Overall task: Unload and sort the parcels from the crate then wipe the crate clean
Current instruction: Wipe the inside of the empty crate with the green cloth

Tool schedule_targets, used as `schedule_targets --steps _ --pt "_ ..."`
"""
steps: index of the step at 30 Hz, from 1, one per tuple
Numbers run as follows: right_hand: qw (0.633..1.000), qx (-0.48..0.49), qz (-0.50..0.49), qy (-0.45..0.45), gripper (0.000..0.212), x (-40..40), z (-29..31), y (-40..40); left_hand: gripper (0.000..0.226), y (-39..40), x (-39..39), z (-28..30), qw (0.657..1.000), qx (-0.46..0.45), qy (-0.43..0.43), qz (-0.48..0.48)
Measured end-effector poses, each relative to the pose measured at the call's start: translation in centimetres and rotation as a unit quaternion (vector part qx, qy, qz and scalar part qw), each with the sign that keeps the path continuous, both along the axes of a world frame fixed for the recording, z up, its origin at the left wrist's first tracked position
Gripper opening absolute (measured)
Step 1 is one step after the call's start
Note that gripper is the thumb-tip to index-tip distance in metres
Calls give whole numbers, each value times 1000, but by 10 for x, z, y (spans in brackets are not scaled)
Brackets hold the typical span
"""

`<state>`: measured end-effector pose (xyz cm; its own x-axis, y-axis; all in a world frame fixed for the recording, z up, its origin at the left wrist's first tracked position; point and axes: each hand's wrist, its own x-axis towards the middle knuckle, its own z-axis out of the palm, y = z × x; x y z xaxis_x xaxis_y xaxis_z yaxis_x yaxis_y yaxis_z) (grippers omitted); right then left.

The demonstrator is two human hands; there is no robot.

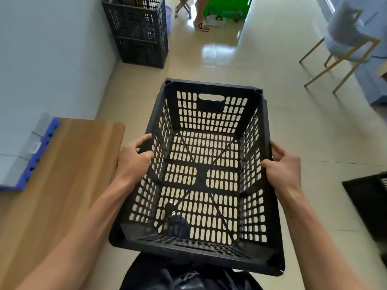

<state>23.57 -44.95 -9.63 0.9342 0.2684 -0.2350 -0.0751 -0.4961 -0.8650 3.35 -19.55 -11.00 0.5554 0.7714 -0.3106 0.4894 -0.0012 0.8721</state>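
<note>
A black perforated plastic crate (211, 88) hangs in the air in front of me, above the tiled floor, with nothing inside it. My left hand (136, 158) grips its left rim, thumb inside the wall and fingers outside. My right hand (282, 164) grips the right rim the same way. Through the slotted bottom I see the floor and my shoe. No parcels lie in the crate.
A wooden table (69, 164) stands at my left, with grey parcels in a blue tray (33, 162) at its far edge. Stacked black crates (138, 32) stand by the wall ahead. A person's legs (201, 15), a green cart (228, 7), a wooden-legged chair (345, 49) and a black crate (372, 197) are around.
</note>
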Motion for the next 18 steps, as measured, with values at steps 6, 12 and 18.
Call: schedule_targets --steps 6,12,18 --pt "998 43 -55 0 73 72 17 63 49 65 79 19 1000 -17 -9 -10" --pt "991 92 -100 15 73 137 26 110 54 120 152 24 999 9 -19 -27" --pt "980 133 -147 15 68 225 9 163 51 167 241 15 999 31 -28 -8"
